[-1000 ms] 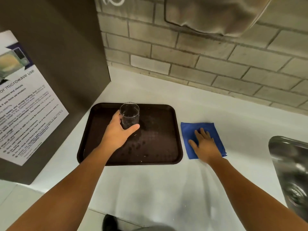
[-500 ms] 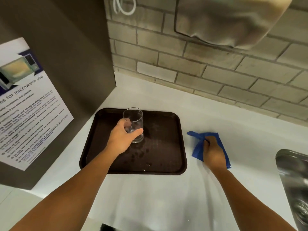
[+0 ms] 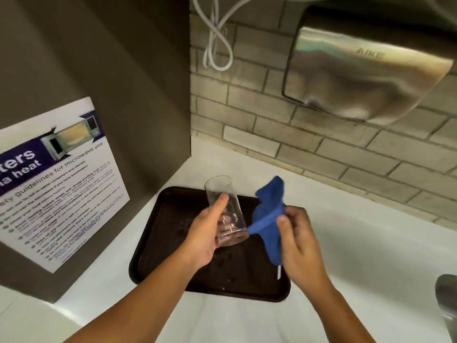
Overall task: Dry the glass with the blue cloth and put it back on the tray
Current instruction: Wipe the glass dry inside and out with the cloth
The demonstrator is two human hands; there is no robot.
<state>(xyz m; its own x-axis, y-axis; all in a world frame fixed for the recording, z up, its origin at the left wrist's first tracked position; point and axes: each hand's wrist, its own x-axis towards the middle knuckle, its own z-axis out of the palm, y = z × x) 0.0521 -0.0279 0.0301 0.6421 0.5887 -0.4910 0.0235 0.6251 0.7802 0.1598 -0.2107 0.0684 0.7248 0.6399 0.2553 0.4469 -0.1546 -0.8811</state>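
My left hand [image 3: 201, 240] grips a clear glass [image 3: 226, 209], lifted off and tilted above the dark brown tray [image 3: 158, 243], its rim pointing up and away from me. My right hand [image 3: 296, 241] holds the crumpled blue cloth [image 3: 270, 219] in the air just right of the glass, over the tray's right side. One fold of the cloth reaches the base of the glass. Water drops dot the tray's surface.
The tray lies on a white counter [image 3: 358, 243]. A grey panel with a microwave-use poster [image 3: 57, 184] stands at the left. On the brick wall hang a steel hand dryer [image 3: 366, 70] and a white cable [image 3: 217, 45]. A steel sink edge [image 3: 447, 300] shows at the right.
My left hand has lifted the glass off the tray and tilted it. My right hand has picked the cloth off the counter and brought it left to the glass.
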